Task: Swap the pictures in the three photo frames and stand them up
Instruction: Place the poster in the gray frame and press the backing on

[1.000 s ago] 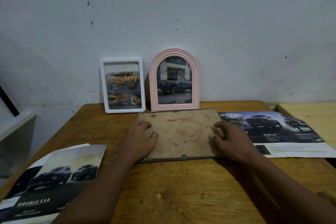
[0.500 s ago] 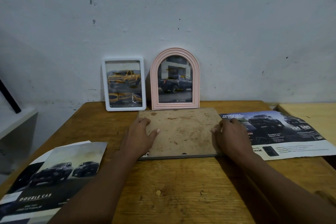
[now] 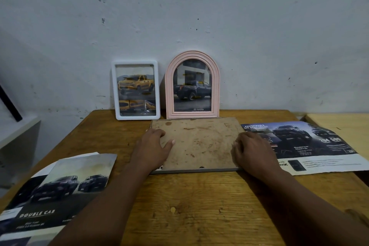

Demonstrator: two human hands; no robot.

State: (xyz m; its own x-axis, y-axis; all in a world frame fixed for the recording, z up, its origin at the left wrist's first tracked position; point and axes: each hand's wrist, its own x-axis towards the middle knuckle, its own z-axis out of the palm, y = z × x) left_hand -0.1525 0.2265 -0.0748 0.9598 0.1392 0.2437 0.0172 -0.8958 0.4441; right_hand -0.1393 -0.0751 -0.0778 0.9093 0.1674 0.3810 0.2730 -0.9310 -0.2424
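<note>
A large frame lies face down on the wooden table, its stained brown backing board up. My left hand rests on the frame's left edge, fingers curled over it and thumb on the board. At the right edge my right hand presses down with bent fingers. Behind the large frame, a white rectangular frame with a yellow pickup picture and a pink arched frame with a dark pickup picture stand upright against the wall.
A car brochure page lies flat to the right, partly under my right hand. More brochure pages lie at the table's front left. A second, paler table adjoins on the right. A white shelf stands at the left.
Both hands have slid a little farther along the face-down frame's side edges, and the view has shifted slightly. The frame and the two standing frames stay in place.
</note>
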